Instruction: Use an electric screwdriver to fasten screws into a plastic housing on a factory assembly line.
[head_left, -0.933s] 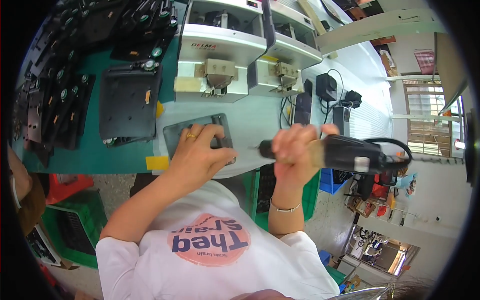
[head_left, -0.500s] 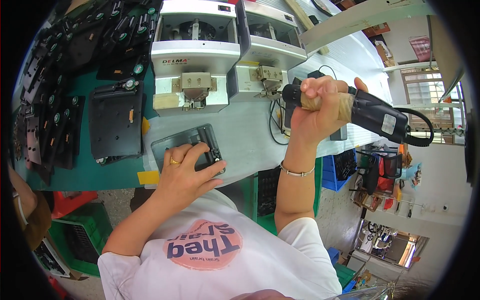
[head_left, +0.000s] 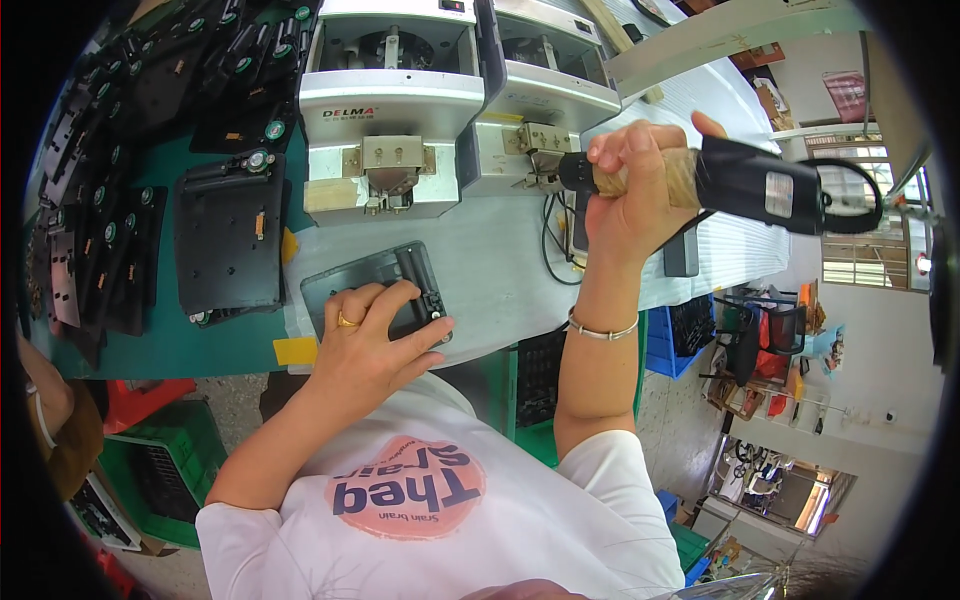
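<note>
My right hand is wrapped round a black electric screwdriver with tan tape on its grip. The tool lies nearly level, its nose end close to the front outlet of the right screw feeder; whether its bit touches there I cannot tell. My left hand holds a dark, shallow plastic casing against the white-covered bench, fingers over its middle and thumb near its right edge. Another silver screw feeder stands just beyond the casing.
Stacked black panels and many loose ones cover the green mat at left. A black cable loops below the right feeder. Below the bench are a green crate and a blue bin. Someone's arm shows at far left.
The screwdriver has swung closer to level, its rear end rising. My right hand has shifted slightly up and right. My left hand and the casing stay almost where they were.
</note>
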